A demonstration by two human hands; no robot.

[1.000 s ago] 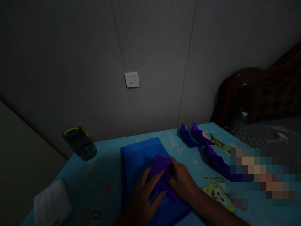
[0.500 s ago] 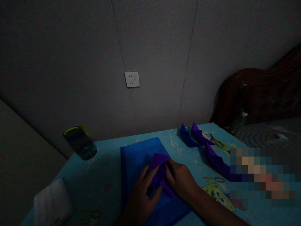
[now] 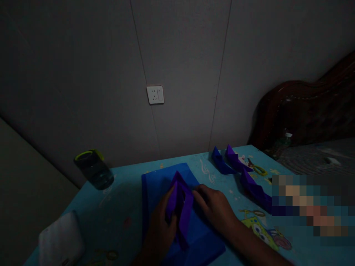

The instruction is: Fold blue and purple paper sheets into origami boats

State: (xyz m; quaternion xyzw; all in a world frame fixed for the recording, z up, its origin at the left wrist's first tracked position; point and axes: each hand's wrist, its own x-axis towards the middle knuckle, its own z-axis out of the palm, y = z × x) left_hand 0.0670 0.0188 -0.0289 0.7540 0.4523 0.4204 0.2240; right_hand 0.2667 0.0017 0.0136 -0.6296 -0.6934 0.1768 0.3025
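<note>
A purple folded paper boat (image 3: 186, 212) stands over the blue sheets (image 3: 163, 181) in front of me, its pointed end facing away and its middle spread apart. My left hand (image 3: 161, 225) grips its left side, thumb against the inner fold. At the boat's right edge is my right hand (image 3: 212, 205), fingers curled with the tips close to the paper; whether they pinch it is hard to make out in the dim light. Farther right sit a blue paper boat (image 3: 221, 162), a purple paper boat (image 3: 235, 159) and a larger dark purple one (image 3: 255, 190).
A tumbler with a green rim (image 3: 95, 171) stands at the table's left back edge. Near the left front lies a white case-like object (image 3: 61, 240). Yellow-handled scissors (image 3: 259, 170) rest behind the boats. A plastic bottle (image 3: 283, 144) is beyond the table, and a pixelated patch covers the right.
The purple paper has turned and opened into a longer boat shape pointing away. My left hand has shifted slightly left and down; the right hand has moved to the boat's outer edge.
</note>
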